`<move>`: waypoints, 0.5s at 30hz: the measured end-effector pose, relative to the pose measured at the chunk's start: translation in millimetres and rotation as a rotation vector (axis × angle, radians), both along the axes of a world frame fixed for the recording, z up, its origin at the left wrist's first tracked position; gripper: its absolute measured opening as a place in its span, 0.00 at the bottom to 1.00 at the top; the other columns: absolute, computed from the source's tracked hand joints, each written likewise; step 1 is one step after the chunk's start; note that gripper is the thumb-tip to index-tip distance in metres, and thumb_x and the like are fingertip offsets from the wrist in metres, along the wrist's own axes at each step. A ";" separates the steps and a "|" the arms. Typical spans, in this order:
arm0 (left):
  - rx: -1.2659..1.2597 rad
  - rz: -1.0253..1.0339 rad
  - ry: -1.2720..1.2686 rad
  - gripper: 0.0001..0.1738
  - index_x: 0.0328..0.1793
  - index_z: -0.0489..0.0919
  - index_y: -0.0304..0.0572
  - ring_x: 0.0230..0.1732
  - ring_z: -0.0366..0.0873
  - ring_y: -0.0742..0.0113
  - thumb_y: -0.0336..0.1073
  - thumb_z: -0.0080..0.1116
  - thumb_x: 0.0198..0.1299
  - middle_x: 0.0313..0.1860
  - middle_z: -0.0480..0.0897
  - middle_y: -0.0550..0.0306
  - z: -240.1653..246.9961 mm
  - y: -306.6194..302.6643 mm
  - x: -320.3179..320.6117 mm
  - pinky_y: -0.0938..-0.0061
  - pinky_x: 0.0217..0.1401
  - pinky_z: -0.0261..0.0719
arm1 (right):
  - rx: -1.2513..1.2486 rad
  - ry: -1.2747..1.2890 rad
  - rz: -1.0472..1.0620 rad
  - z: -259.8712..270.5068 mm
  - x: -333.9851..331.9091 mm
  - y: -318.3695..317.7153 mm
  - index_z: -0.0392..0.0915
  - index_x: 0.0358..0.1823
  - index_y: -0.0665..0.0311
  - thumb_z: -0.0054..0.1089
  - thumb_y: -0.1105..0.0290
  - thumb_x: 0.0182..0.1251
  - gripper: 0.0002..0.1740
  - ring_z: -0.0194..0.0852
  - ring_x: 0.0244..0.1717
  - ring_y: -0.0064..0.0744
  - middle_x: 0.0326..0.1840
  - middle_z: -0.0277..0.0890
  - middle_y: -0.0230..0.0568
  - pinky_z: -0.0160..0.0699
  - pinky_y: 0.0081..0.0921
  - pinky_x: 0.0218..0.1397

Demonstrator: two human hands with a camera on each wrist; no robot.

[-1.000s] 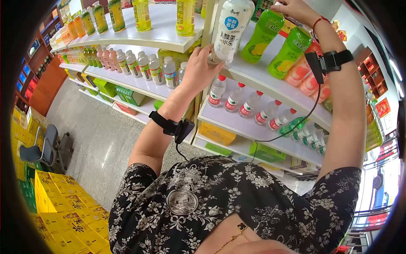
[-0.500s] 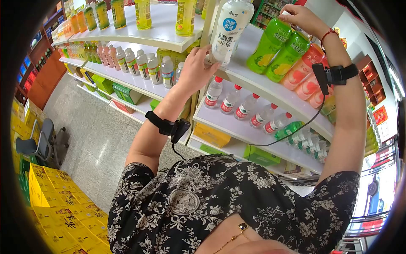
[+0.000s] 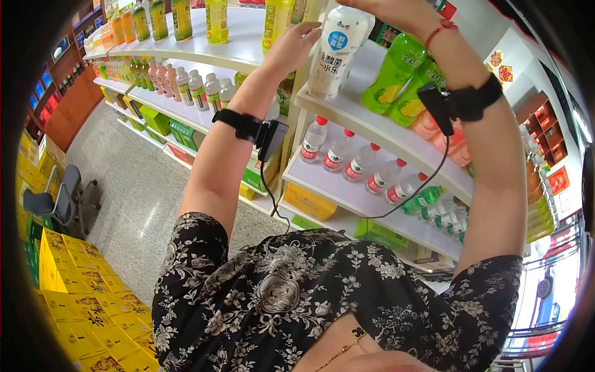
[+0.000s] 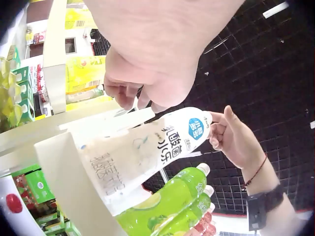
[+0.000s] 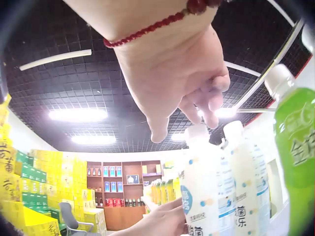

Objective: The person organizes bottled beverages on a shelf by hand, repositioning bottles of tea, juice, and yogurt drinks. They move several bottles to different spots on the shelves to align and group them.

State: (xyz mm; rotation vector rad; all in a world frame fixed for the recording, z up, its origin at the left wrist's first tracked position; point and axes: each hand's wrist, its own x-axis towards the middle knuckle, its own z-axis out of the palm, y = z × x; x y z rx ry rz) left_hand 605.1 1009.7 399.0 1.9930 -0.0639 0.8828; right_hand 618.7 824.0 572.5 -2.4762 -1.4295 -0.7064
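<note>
A white-labelled bottle stands upright at the shelf corner. My right hand is by its cap, thumb spread and fingers loosely bent; whether it touches the cap I cannot tell. My left hand is beside the bottle near the shelf post, fingers extended in the head view. Right of it are green bottles. Behind it, the right wrist view shows another white bottle.
A lower shelf holds several red-capped water bottles. Drinks line the left shelf. Pink-labelled bottles stand further right. Yellow boxes and an office chair are on the floor at left. A cable hangs from each wrist camera.
My right hand has left the green bottle's cap and moved left over the white bottle. My left hand has moved up from that bottle's lower part. The green bottle nearest it had shifted right earlier.
</note>
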 end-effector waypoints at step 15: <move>-0.096 -0.390 0.307 0.40 0.66 0.76 0.44 0.60 0.75 0.58 0.60 0.68 0.51 0.58 0.80 0.51 10.3 -6.3 24.0 0.68 0.63 0.69 | 0.107 0.195 0.085 31.8 7.4 -36.8 0.79 0.42 0.68 0.60 0.60 0.61 0.17 0.76 0.31 0.26 0.31 0.79 0.38 0.76 0.26 0.37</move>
